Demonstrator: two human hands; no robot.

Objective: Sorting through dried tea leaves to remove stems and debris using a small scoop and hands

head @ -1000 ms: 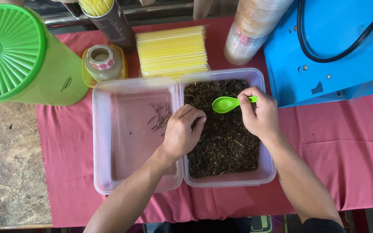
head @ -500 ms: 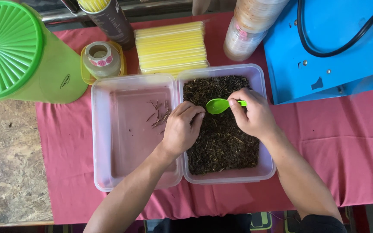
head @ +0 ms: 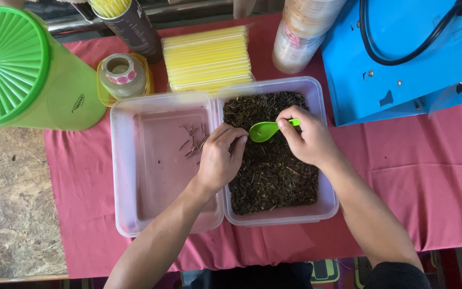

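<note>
A: Change since the earlier frames — the right hand (head: 308,140) has carried the green spoon (head: 266,130) leftward across the right tub, so the bowl of the spoon now sits close to the fingertips of the left hand (head: 220,159). The left hand has hardly shifted.

B: State of each hand?

A: Right hand: clenched around the spoon's handle, thumb and forefinger pinching it, bowl pointing left and level, just above the dark dried leaves (head: 276,171). Left hand: fingers curled and drawn together, tips down on the leaves at the left edge of the right tub (head: 327,206), straddling the wall shared with the left tub (head: 126,214). Whether it pinches anything cannot be told; the fingertips hide it.

B: Surroundings?

A: The left tub holds only a few thin stems (head: 192,143) near its upper right. Behind the tubs: a pack of yellow straws (head: 207,59), a roll of stickers (head: 121,75), a green lidded canister (head: 22,69), a stack of clear lids (head: 303,37) and a blue machine (head: 402,53) — all on a red cloth (head: 418,187).

B: Step in hand?

A: By judgement, sorting: stems picked out of the leaves and set aside in the left tub, the spoon stirring to expose more. The next move would call for a fine pinch on a single stem and a short carry over the shared wall, without dragging leaves along.
</note>
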